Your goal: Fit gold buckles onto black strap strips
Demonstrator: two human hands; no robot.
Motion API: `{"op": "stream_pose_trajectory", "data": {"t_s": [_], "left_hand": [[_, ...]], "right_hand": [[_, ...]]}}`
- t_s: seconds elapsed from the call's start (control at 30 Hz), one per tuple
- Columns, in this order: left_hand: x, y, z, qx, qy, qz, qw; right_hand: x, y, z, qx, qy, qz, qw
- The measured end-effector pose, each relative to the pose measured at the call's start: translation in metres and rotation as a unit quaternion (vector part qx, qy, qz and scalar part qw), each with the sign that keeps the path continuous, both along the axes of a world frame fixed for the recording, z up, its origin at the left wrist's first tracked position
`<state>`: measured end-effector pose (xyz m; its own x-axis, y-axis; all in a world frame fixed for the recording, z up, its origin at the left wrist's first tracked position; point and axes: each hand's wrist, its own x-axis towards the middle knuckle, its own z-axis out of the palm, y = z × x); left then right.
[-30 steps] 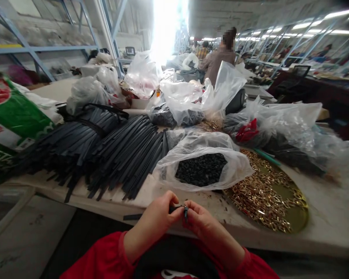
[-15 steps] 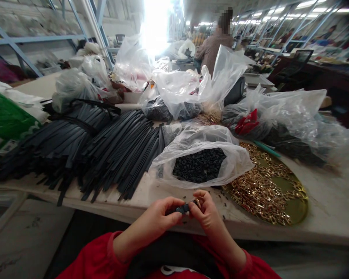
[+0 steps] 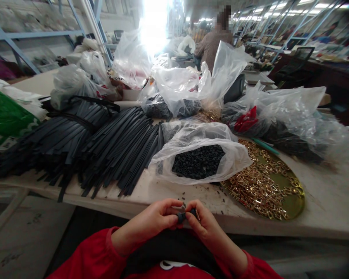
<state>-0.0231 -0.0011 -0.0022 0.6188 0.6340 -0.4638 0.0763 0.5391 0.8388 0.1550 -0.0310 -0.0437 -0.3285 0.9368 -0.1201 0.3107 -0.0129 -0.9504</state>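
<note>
A short black strap (image 3: pixel 180 217) is held between my two hands, just off the table's front edge. My left hand (image 3: pixel 158 216) pinches one end with thumb and fingers. On the other side my right hand (image 3: pixel 202 219) closes on the strap, where a glint of gold metal shows by the fingers. Much of the strap is covered by my fingertips. Just beyond the hands lies an open clear plastic bag (image 3: pixel 235 155) full of small black loops (image 3: pixel 197 162). To its right a round golden tray (image 3: pixel 295 203) carries a heap of gold-coloured buckles (image 3: pixel 258 188).
Bundles of long black strips (image 3: pixel 119 149) cover the table's left side. More plastic bags (image 3: pixel 291 110) are piled at the back and right, and a teal tool (image 3: pixel 264 146) lies by the tray. A person (image 3: pixel 216 44) stands farther back.
My hands have dropped slightly and come closer together. The strap, which stretched flat between them, now looks bunched or bent. The gold metal piece at my right fingers shows less.
</note>
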Motion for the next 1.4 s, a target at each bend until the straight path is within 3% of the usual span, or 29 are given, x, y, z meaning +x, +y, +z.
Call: {"op": "stream_pose_trajectory", "data": {"t_s": [0.23,0.47,0.9,1.1,1.4], "left_hand": [[0.005,-0.006,0.003,0.040,0.014,-0.025,0.999],[-0.006,-0.010,-0.001,0.090,0.188,-0.119,0.971],[0.003,-0.015,0.006,0.130,0.207,-0.136,0.960],[0.006,-0.015,0.001,0.115,0.202,-0.133,0.963],[0.009,-0.017,-0.002,0.188,0.216,-0.160,0.945]], "right_hand": [[-0.002,-0.009,0.001,-0.011,0.018,0.006,1.000],[-0.006,-0.013,-0.001,0.011,-0.007,-0.049,0.999],[-0.002,-0.019,-0.002,0.036,-0.048,0.010,0.998],[0.002,-0.021,-0.003,0.087,-0.061,0.013,0.994],[0.002,-0.023,-0.004,0.098,-0.061,0.040,0.993]]}}
